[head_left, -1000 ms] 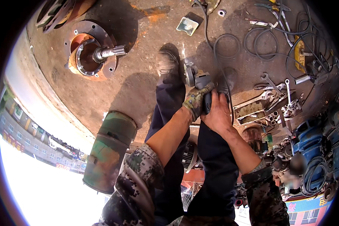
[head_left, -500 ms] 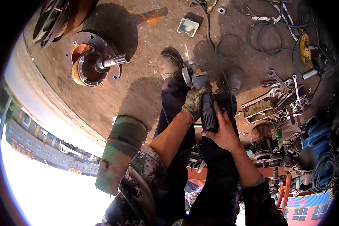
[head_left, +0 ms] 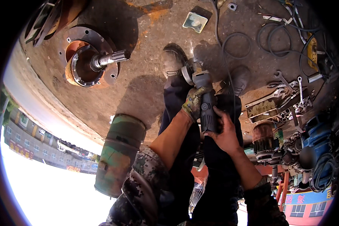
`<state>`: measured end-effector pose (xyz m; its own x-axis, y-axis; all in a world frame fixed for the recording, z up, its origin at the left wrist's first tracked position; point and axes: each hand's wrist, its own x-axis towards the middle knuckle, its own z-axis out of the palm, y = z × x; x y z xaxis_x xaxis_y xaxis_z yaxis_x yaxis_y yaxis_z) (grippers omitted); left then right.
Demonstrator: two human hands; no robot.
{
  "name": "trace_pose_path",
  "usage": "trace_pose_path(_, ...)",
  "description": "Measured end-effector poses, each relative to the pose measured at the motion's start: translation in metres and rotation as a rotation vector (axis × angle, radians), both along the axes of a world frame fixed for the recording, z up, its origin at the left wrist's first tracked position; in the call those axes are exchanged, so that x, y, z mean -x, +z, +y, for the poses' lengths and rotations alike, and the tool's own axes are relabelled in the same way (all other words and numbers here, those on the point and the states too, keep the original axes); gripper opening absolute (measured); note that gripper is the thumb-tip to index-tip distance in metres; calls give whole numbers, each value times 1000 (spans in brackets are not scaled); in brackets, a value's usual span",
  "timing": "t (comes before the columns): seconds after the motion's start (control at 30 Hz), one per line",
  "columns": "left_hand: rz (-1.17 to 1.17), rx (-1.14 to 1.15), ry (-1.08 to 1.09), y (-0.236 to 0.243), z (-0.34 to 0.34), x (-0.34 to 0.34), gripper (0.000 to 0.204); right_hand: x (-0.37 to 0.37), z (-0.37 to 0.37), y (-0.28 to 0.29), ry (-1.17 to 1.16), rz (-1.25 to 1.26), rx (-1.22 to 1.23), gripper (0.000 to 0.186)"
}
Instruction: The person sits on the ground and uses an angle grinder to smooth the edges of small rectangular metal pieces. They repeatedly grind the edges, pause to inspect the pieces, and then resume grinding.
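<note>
I hold a dark grey angle grinder (head_left: 208, 115) over my knees, its disc end pointing away from me. My left hand (head_left: 194, 101), in a patterned work glove, is wrapped round the front of its body, just behind the gear head. Beside the disc guard (head_left: 186, 73) is my left shoe. My bare right hand (head_left: 228, 135) grips the rear of the body, thumb at its back end and fingers bent along the right side; part of the fingertips is hard to see. The power cord (head_left: 226, 69) passes over my right leg.
At the left, a flanged hub with a splined shaft (head_left: 111, 59) lies on the ground, with a green metal drum (head_left: 120, 154) nearer. A small square box (head_left: 195, 22) is ahead. Wrenches (head_left: 284, 83), a metal tray (head_left: 261, 108) and motor parts (head_left: 263, 141) crowd the right.
The right hand's fingers have bent from lying stretched along the grinder and sit slightly lower. The left hand keeps its hold. My view has shifted a little.
</note>
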<state>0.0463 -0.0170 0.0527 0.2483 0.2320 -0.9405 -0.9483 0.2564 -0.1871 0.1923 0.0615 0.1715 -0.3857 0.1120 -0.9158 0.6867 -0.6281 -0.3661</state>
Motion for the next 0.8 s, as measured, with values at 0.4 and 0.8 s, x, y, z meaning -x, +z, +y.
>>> trace_pose_path(0.4,103,-52,-211,-25,-15,8,29,31,-26,-53,-2,-115,-48,105)
trace_pose_path(0.8,92,-26,-196,-33,-12,14,28,36,-29,-65,30,-130,-86,108)
